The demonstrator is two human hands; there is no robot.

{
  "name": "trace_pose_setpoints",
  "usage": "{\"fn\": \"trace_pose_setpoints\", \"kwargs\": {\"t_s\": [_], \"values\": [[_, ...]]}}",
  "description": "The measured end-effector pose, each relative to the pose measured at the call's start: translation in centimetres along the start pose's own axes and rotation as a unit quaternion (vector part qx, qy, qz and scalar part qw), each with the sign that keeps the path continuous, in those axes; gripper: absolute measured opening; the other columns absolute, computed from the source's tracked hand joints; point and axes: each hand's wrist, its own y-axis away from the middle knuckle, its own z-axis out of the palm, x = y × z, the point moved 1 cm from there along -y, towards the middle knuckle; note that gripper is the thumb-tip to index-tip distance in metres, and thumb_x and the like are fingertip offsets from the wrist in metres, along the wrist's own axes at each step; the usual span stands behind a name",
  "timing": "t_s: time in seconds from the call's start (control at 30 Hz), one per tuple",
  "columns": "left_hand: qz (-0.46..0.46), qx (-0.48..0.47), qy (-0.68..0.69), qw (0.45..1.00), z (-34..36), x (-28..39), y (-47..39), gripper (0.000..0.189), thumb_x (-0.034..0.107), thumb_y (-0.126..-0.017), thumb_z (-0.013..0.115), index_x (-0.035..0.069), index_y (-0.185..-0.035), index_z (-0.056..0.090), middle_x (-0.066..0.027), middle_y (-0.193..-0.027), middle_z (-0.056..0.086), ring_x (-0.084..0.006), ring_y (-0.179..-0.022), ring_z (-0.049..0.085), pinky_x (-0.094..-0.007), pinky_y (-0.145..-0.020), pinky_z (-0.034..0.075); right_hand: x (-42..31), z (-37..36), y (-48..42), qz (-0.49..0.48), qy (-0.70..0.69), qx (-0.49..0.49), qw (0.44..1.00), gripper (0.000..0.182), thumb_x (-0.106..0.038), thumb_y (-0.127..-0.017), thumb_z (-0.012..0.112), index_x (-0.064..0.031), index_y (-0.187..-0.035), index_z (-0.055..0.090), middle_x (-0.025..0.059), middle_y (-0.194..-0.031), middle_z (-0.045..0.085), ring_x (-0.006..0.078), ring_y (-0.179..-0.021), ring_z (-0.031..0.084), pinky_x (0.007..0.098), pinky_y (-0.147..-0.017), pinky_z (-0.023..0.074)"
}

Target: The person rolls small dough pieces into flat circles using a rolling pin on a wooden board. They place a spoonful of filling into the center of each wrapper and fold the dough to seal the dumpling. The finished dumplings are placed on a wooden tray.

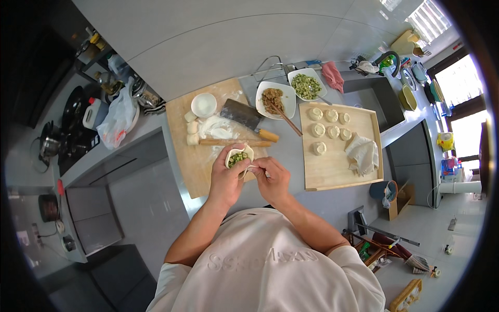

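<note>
My left hand [230, 175] cups a round dough wrapper [239, 156] with chopped green filling in it, its thumb over the filling. The fingers of my right hand [273, 177] pinch the wrapper's edge at its right side. Beneath them lies a floured wooden board [183, 163], holding a rolling pin [234, 142], a cleaver [241, 114] with a wooden handle, dough pieces [192, 128] and a white bowl of flour [204, 105]. To the right, several shaped buns [318, 130] and a crumpled white cloth [362, 155] rest on a wooden tray [323, 171].
Behind the board and tray stand a bowl of brown filling [275, 100] with chopsticks [288, 121] and a bowl of green filling [307, 84] with a spoon. A pink cloth [333, 77] lies beside the sink [374, 101]. A plastic bag [119, 113] is at the left.
</note>
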Motion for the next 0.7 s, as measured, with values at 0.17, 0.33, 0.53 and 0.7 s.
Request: {"fn": "trace_pose_setpoints", "kwargs": {"t_s": [0.17, 0.33, 0.53, 0.7], "values": [[0.004, 0.000, 0.025, 1.000, 0.4, -0.4, 0.5, 0.034, -0.006, -0.093, 0.063, 0.008, -0.123, 0.062, -0.0071, -0.117, 0.065, -0.0196, -0.110, 0.064, -0.0361, -0.094, 0.053, 0.6, -0.2, 0.2, 0.188, -0.092, -0.016, 0.978, 0.018, -0.009, -0.087, 0.084, -0.0046, -0.099, 0.072, 0.0042, -0.084, 0.069, 0.0105, -0.068, 0.059, 0.0270, -0.061, 0.0492], [0.012, 0.009, 0.027, 1.000, 0.6, -1.1, 0.4, 0.029, -0.003, -0.096, 0.058, 0.007, -0.123, 0.063, -0.0067, -0.118, 0.065, -0.0189, -0.107, 0.064, -0.0350, -0.092, 0.053, -0.7, -1.3, -0.8, 0.141, -0.041, -0.034, 0.989, 0.021, -0.009, -0.085, 0.085, -0.0039, -0.100, 0.072, 0.0055, -0.089, 0.069, 0.0113, -0.069, 0.060, 0.0269, -0.061, 0.0500], [-0.015, 0.021, -0.010, 1.000, 1.5, -1.0, 0.6, 0.027, -0.003, -0.097, 0.056, 0.003, -0.123, 0.062, -0.0074, -0.112, 0.064, -0.0176, -0.105, 0.064, -0.0326, -0.090, 0.054, 0.4, -1.9, -0.8, -0.007, -0.003, -0.048, 0.999, 0.016, 0.000, -0.085, 0.081, -0.0043, -0.097, 0.072, 0.0065, -0.093, 0.070, 0.0150, -0.077, 0.068, 0.0301, -0.065, 0.0564], [-0.017, 0.024, -0.072, 0.997, 0.7, -1.8, 0.8, 0.028, -0.003, -0.098, 0.056, 0.007, -0.124, 0.063, -0.0037, -0.114, 0.064, -0.0156, -0.104, 0.064, -0.0326, -0.087, 0.055, 1.2, -2.1, -0.1, 0.064, -0.041, -0.062, 0.995, 0.021, -0.002, -0.082, 0.084, -0.0049, -0.099, 0.072, 0.0057, -0.092, 0.070, 0.0140, -0.071, 0.063, 0.0286, -0.061, 0.0527]]}}
